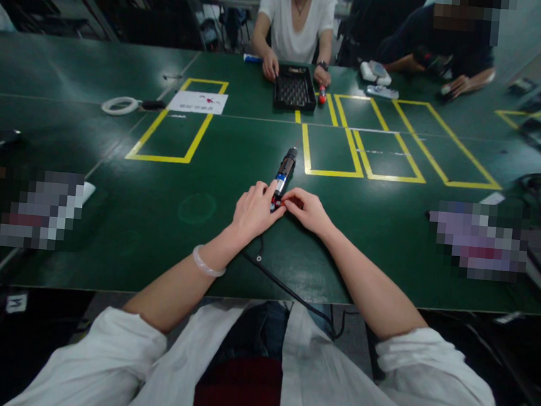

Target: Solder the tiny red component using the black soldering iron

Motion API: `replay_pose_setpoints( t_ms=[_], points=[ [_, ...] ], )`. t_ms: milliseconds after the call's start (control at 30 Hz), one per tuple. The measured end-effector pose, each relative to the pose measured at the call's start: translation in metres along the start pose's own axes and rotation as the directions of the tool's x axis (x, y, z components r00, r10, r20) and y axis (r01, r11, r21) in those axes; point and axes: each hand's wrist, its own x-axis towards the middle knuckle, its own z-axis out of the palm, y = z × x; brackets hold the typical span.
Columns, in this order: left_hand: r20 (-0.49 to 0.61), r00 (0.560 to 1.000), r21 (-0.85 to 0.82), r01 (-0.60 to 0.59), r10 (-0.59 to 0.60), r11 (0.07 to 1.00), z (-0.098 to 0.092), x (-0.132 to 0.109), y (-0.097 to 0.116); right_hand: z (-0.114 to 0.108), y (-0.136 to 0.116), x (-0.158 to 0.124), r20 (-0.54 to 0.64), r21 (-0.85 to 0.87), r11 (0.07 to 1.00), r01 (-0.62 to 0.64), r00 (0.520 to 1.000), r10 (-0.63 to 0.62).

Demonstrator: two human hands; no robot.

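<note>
A black electric screwdriver (285, 166) with a blue-and-silver label lies on the green table, its narrow tip pointing away from me. My left hand (254, 211) is closed around its rear part, thumb and fingers at the near end. Small red parts show at that end. Fingers pinched together, my right hand (306, 209) touches the same near end from the right; whatever is between those fingertips is too small to make out. A black cable (286, 288) runs from under my left hand over the table's front edge.
Yellow tape outlines (332, 173) mark the table (210, 242). Across from me, a person's hands hold a black tray (294, 109) and a small red item (322, 95). A white sheet (198, 102) and a coiled white cable (119, 106) lie at the back left.
</note>
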Motion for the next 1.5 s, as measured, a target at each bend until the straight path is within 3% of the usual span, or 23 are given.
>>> replay_pose_setpoints(
  t_ms=[600, 800, 1000, 1300, 1500],
  points=[
    [-0.026, 0.999, -0.031, -0.023, 0.022, 0.999, 0.002, 0.000, -0.003, -0.002, -0.003, 0.000, 0.003, 0.001, 1.000, -0.016, 1.000, 0.016],
    [-0.014, 0.999, 0.016, -0.051, 0.052, 0.999, -0.001, -0.001, -0.016, -0.004, 0.000, 0.000, -0.003, 0.002, 1.000, -0.030, 1.000, 0.030],
    [0.008, 0.999, 0.077, 0.047, -0.047, 0.996, -0.008, 0.003, -0.058, -0.005, 0.001, 0.000, -0.001, 0.002, 0.999, -0.045, 0.999, 0.045],
    [-0.006, 0.955, 0.118, 0.297, -0.298, 0.948, -0.023, 0.007, -0.157, -0.005, 0.001, -0.001, 0.006, -0.024, 0.998, -0.057, 0.998, 0.057],
    [-0.021, 0.915, 0.127, 0.403, -0.404, 0.906, -0.038, 0.007, -0.213, -0.004, 0.001, -0.001, 0.011, -0.019, 0.997, -0.071, 0.997, 0.071]
  ],
)
